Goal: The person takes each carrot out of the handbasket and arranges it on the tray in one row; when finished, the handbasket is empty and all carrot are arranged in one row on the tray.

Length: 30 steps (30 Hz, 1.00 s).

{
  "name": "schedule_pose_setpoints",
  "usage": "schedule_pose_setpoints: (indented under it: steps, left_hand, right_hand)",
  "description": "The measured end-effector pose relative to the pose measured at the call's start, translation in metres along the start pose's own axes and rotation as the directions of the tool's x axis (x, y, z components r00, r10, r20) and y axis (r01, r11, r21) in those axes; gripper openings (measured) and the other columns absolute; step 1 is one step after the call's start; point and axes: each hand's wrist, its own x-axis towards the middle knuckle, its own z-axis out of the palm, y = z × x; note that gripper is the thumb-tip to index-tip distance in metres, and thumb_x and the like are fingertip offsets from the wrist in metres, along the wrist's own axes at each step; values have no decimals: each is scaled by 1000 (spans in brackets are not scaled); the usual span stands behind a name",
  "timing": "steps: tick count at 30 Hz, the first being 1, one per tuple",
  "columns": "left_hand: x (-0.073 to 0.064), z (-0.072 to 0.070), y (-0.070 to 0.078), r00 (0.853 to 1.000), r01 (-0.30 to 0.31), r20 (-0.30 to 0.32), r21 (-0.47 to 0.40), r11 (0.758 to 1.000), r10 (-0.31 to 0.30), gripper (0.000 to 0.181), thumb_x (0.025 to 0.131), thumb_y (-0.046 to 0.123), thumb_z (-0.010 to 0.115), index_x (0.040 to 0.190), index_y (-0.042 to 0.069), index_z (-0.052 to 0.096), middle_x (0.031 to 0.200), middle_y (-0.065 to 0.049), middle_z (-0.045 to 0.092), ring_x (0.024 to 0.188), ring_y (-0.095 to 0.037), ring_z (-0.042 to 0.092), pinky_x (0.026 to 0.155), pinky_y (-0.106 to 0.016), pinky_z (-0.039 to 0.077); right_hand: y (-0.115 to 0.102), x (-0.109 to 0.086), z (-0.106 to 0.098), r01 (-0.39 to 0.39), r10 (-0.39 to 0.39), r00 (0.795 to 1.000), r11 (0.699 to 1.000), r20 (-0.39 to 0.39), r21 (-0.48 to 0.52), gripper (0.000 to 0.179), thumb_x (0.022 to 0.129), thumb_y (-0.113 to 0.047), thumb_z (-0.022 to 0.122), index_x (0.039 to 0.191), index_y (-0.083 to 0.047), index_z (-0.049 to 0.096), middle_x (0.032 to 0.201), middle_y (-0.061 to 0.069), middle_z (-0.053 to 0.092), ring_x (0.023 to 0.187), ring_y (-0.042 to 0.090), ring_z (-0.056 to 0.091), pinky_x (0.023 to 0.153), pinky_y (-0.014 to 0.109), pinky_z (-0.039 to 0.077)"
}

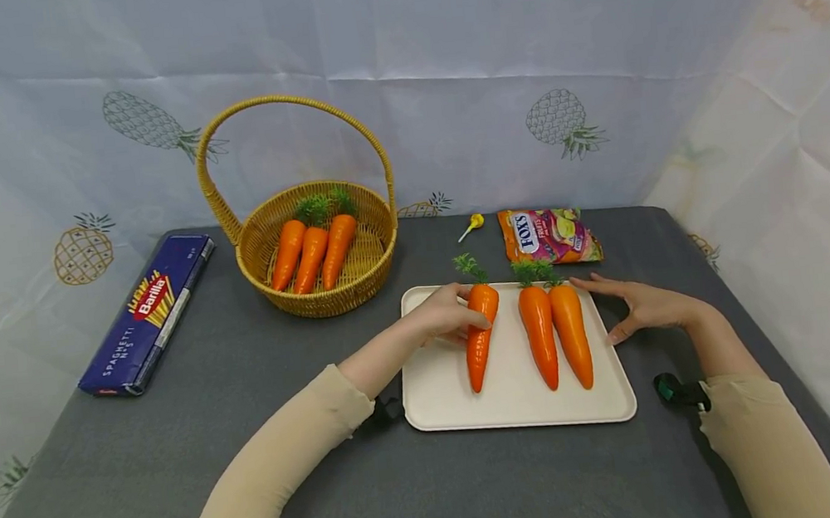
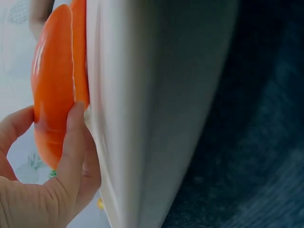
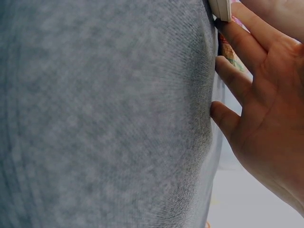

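Observation:
Over the left part of the cream tray (image 1: 445,410), my left hand (image 1: 444,314) grips an orange carrot (image 1: 479,357) with a green top. The left wrist view shows the thumb on one side of that carrot (image 2: 53,71) and fingers on the other. Two more carrots (image 1: 538,335) (image 1: 570,331) lie side by side on the tray's right half. Beside the tray's right edge, my right hand (image 1: 645,306) has its fingers spread. In the right wrist view, that hand (image 3: 270,95) has fingertips on the grey cloth, close to the tray's corner (image 3: 221,8).
A wicker basket (image 1: 329,305) with a tall handle holds three carrots (image 1: 311,256) behind and left of the tray. A blue spaghetti box (image 1: 146,318) lies at far left. Behind the tray are a yellow lollipop (image 1: 475,221) and a candy bag (image 1: 551,236). A pineapple-print curtain (image 1: 440,56) hangs behind.

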Motion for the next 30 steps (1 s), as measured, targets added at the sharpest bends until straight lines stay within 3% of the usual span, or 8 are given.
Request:
schedule_pose_setpoints:
  steps: [6,15,24,30]
  left_hand:
    - [0,2,1,1000,9,1,11,1000,-9,68,83,15,77,139,4,41,109,-14,64,70,-16,64,59,-26,59]
    - [-6,2,17,1000,15,-16,30,999,-14,66,84,17,77,138,3,41,114,-16,63,84,-21,70,72,-34,64]
    - [-3,13,21,999,0,-40,-39,999,-2,65,84,14,76,136,0,39,118,-19,61,80,-20,67,81,-41,63]
    - [7,25,14,996,-4,-87,-121,993,-6,58,84,13,76,131,-2,45,107,-14,62,68,-16,64,71,-34,63]
  right_hand:
    - [2,0,0,8,-8,1000,1000,0,1,108,73,-32,83,160,-21,19,163,31,0,146,61,0,101,87,6]
    - [4,1,0,8,-8,1000,1000,-1,-6,109,72,-34,83,159,-21,20,163,31,1,146,62,1,101,88,7]
    - [4,1,0,7,-7,1000,1000,2,2,109,72,-33,84,159,-21,20,163,31,1,146,61,0,101,87,6]
    - [4,1,0,18,-18,1000,1000,-2,5,108,72,-32,84,159,-20,20,164,30,2,147,60,0,101,87,5]
